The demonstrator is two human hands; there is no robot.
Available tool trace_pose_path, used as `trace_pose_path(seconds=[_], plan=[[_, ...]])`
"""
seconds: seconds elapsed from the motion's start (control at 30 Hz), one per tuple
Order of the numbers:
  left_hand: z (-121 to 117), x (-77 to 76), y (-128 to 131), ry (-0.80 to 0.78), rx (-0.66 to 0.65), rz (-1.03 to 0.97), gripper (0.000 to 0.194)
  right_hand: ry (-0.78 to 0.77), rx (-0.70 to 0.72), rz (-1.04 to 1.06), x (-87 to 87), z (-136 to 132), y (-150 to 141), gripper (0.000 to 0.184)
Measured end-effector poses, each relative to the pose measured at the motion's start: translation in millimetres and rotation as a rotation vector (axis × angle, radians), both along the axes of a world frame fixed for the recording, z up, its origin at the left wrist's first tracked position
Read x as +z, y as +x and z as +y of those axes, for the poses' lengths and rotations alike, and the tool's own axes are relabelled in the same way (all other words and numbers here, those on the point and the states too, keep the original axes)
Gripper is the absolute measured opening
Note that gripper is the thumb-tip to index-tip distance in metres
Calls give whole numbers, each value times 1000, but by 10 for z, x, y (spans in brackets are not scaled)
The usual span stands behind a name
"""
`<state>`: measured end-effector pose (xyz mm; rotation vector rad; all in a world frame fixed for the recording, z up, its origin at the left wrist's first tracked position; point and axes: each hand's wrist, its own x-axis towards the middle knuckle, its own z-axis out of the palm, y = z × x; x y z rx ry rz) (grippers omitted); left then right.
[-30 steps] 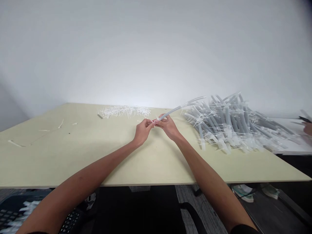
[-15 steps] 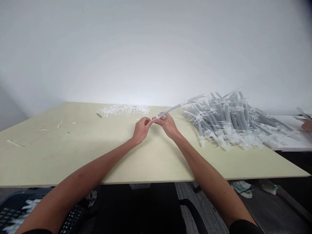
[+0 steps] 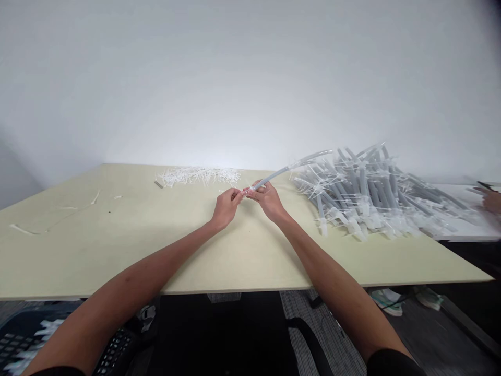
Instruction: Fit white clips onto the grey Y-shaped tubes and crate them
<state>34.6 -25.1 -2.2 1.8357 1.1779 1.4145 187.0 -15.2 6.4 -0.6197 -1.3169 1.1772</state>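
Note:
A grey flexible tube (image 3: 270,177) with a clear far end slants up and to the right from my right hand (image 3: 269,202), whose fingers are closed round its near end. By those fingertips a small white tie sits around the tube. My left hand (image 3: 226,208) meets the right one at the tube's near end, thumb and fingers pinched together. What the left fingers hold is too small to make out. Both hands are over the table (image 3: 235,261).
White cable ties (image 3: 201,176) lie heaped at the back, beside a short grey piece (image 3: 158,184). A large pile of similar tubes (image 3: 364,190) covers the right side. Loose strips (image 3: 24,230) lie left. Another person's hand (image 3: 492,201) is at the far right. A dark basket (image 3: 15,334) stands below.
My hands stay together at the tube's end with only slight finger movement. At the far right the other person's hand has shifted, with a dark thin object now beside it.

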Motion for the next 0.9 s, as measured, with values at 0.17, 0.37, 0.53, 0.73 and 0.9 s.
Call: trace_pose_path(seconds=[0.17, 0.37, 0.53, 0.73, 0.9], plan=[[14, 2, -4, -67, -13, -11, 31, -1, -24, -28, -22, 21, 7, 41], [44, 2, -24, -87, -17, -21, 31, -87, -27, -55, -5, 7, -1, 39], [146, -10, -65, -54, -63, -125, 25, -195, 51, -38, -9, -32, -5, 39], [225, -63, -88, -68, -58, -90, 21, -209, 73, -38, -74, -12, -24, 42], [222, -70, -104, -101, -32, -42, 27, -209, 97, -50, -72, -21, -43, 49]])
